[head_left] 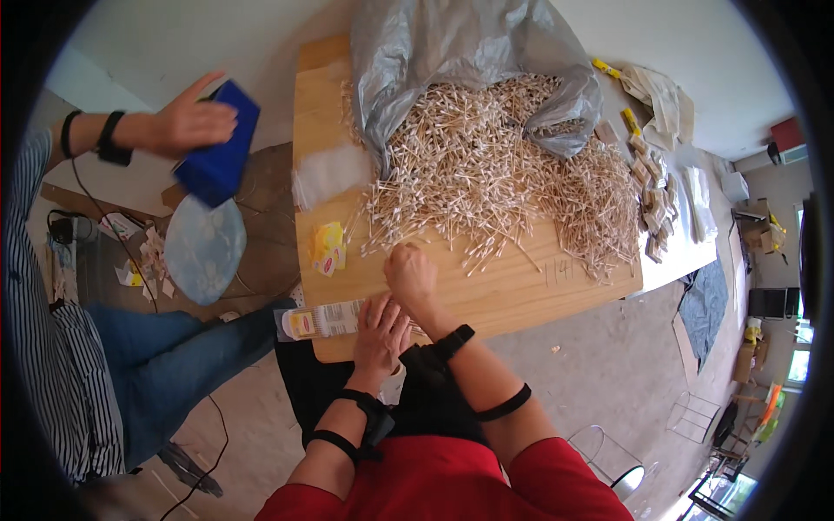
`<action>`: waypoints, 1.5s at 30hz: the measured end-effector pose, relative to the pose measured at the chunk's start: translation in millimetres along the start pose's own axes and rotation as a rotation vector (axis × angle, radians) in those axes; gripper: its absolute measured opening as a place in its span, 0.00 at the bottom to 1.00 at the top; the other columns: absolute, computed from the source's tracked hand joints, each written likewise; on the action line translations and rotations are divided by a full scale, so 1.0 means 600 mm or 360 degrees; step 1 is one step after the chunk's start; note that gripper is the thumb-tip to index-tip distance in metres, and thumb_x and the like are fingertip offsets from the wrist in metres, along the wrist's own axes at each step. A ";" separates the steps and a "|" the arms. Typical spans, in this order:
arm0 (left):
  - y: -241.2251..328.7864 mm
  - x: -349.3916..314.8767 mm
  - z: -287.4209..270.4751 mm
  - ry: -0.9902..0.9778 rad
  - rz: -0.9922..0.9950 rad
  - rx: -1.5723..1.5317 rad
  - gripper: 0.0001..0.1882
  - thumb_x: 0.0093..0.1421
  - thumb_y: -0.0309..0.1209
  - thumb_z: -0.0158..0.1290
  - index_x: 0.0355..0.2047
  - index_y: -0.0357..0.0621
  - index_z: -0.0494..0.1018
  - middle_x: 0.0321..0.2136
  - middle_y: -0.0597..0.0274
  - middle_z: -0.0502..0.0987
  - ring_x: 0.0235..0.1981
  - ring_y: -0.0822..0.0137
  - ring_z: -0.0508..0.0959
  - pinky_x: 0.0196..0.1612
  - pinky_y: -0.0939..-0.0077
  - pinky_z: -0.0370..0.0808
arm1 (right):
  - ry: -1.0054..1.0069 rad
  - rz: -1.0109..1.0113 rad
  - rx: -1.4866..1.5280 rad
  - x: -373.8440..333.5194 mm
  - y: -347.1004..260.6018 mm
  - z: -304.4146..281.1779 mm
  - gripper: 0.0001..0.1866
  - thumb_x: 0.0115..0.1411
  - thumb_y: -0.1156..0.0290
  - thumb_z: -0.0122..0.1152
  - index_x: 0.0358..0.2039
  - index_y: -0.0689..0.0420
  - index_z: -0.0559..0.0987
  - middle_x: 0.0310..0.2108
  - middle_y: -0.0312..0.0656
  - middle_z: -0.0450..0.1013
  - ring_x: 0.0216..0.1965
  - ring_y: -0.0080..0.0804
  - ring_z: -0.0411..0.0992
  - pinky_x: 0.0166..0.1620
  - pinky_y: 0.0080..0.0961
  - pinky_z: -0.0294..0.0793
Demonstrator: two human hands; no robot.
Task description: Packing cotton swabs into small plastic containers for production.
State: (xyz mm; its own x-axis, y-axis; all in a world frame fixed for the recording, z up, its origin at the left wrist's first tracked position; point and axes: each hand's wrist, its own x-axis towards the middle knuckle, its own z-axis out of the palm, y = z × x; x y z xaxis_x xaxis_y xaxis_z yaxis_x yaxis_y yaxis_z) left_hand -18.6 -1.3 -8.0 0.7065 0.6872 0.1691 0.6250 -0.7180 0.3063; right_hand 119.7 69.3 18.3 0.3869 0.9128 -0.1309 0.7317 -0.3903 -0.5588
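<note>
Packet (339, 319), clear, swab-filled, left of the left hand (380, 332), reaching its fingers, which lie nearly together; probably light, slick, flexible, best held by its long sides. Right hand (412, 276), just beyond, has fingers curled; any pinch cannot be told. Tabletop (476, 300) edge, nearer than the fingers; working room, rightward, before the swab heap (469, 165).

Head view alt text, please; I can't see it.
Left hand over one end of a clear packet by the edge of a wooden table, right hand curled close by. Beyond, loose cotton swabs lie heaped partly under a gray plastic bag; at left, a co-worker's hand touches a blue object.
</note>
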 end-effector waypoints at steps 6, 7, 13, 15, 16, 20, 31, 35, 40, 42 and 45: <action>0.013 0.010 -0.024 -0.0068 -0.0028 -0.0126 0.31 0.57 0.32 0.56 0.62 0.47 0.65 0.63 0.60 0.65 0.65 0.57 0.61 0.69 0.47 0.53 | 0.0211 -0.0733 -0.0317 0.026 0.095 -0.088 0.04 0.60 0.74 0.56 0.31 0.60 0.76 0.31 0.46 0.72 0.31 0.45 0.75 0.31 0.41 0.76; 0.010 0.009 -0.024 -0.0095 -0.0041 -0.0131 0.32 0.57 0.32 0.56 0.63 0.46 0.63 0.64 0.61 0.64 0.65 0.57 0.61 0.69 0.47 0.52 | 0.0213 -0.0742 -0.0318 0.024 0.104 -0.095 0.04 0.60 0.74 0.56 0.31 0.60 0.76 0.31 0.46 0.72 0.31 0.45 0.75 0.31 0.41 0.76; 0.002 -0.002 -0.011 -0.0083 -0.0049 -0.0165 0.36 0.57 0.34 0.57 0.65 0.42 0.59 0.65 0.57 0.61 0.66 0.55 0.60 0.69 0.47 0.51 | 0.0285 -0.0301 0.0490 -0.101 0.130 -0.073 0.05 0.60 0.75 0.60 0.38 0.58 0.79 0.37 0.46 0.75 0.37 0.50 0.76 0.37 0.40 0.76; 0.002 0.000 -0.011 -0.0053 -0.0038 -0.0205 0.37 0.58 0.34 0.58 0.66 0.42 0.58 0.66 0.54 0.59 0.66 0.52 0.59 0.69 0.47 0.51 | 0.0375 -0.0266 0.0588 -0.148 0.134 -0.042 0.09 0.59 0.76 0.61 0.41 0.60 0.78 0.41 0.48 0.75 0.40 0.52 0.75 0.42 0.40 0.76; 0.002 0.000 -0.012 -0.0028 -0.0040 -0.0241 0.38 0.58 0.35 0.58 0.66 0.41 0.56 0.67 0.52 0.57 0.66 0.49 0.59 0.69 0.47 0.51 | 0.0452 -0.0232 0.0691 -0.169 0.128 -0.034 0.13 0.58 0.78 0.61 0.44 0.61 0.78 0.45 0.50 0.74 0.44 0.53 0.74 0.46 0.40 0.76; -0.007 0.007 -0.025 0.0131 -0.0094 -0.0584 0.44 0.55 0.40 0.62 0.67 0.41 0.54 0.69 0.52 0.54 0.67 0.47 0.56 0.69 0.46 0.52 | 0.0411 -0.0258 0.0631 -0.231 0.117 -0.020 0.28 0.56 0.77 0.64 0.58 0.62 0.70 0.61 0.55 0.64 0.57 0.58 0.65 0.59 0.44 0.67; -0.038 0.023 -0.064 -0.0420 0.0294 -0.0081 0.46 0.59 0.52 0.56 0.70 0.42 0.52 0.72 0.56 0.48 0.73 0.53 0.46 0.72 0.44 0.44 | 0.0172 -0.0650 -0.0157 -0.244 0.123 -0.021 0.31 0.60 0.67 0.60 0.62 0.64 0.65 0.70 0.52 0.52 0.69 0.50 0.54 0.67 0.42 0.57; -0.044 0.012 -0.058 -0.0488 0.0400 0.0052 0.46 0.59 0.56 0.53 0.69 0.40 0.54 0.72 0.58 0.48 0.73 0.54 0.45 0.72 0.44 0.41 | 0.0153 -0.0678 -0.0253 -0.251 0.123 -0.015 0.31 0.61 0.66 0.58 0.62 0.66 0.65 0.70 0.52 0.53 0.70 0.48 0.52 0.70 0.42 0.53; -0.039 0.011 -0.056 -0.0487 0.0421 0.0229 0.45 0.59 0.57 0.52 0.69 0.44 0.55 0.72 0.62 0.48 0.74 0.57 0.43 0.73 0.45 0.42 | 0.0177 -0.0744 -0.0315 -0.254 0.125 -0.010 0.30 0.62 0.67 0.57 0.62 0.66 0.65 0.69 0.53 0.54 0.70 0.48 0.52 0.70 0.42 0.54; -0.036 0.013 -0.060 -0.0485 0.0433 0.0275 0.45 0.59 0.56 0.53 0.69 0.44 0.54 0.72 0.62 0.47 0.74 0.57 0.43 0.73 0.45 0.42 | 0.0185 -0.0741 -0.0309 -0.258 0.125 -0.010 0.29 0.62 0.68 0.57 0.62 0.65 0.65 0.69 0.53 0.55 0.70 0.49 0.52 0.69 0.42 0.55; -0.031 0.024 -0.075 -0.0563 0.0347 0.0075 0.44 0.59 0.51 0.56 0.69 0.45 0.54 0.72 0.61 0.48 0.73 0.56 0.44 0.73 0.45 0.42 | 0.0212 -0.0636 -0.0050 -0.258 0.129 -0.009 0.30 0.60 0.72 0.59 0.62 0.64 0.65 0.68 0.54 0.56 0.69 0.50 0.54 0.68 0.42 0.57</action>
State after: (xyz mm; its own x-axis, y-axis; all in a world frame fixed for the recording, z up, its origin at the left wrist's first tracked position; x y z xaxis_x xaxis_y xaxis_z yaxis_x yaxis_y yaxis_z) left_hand -34.9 26.7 30.9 0.8894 0.4438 -0.1098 0.4568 -0.8525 0.2541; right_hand 119.6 -102.8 -0.3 0.1371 0.9703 0.1993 0.8548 -0.0142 -0.5188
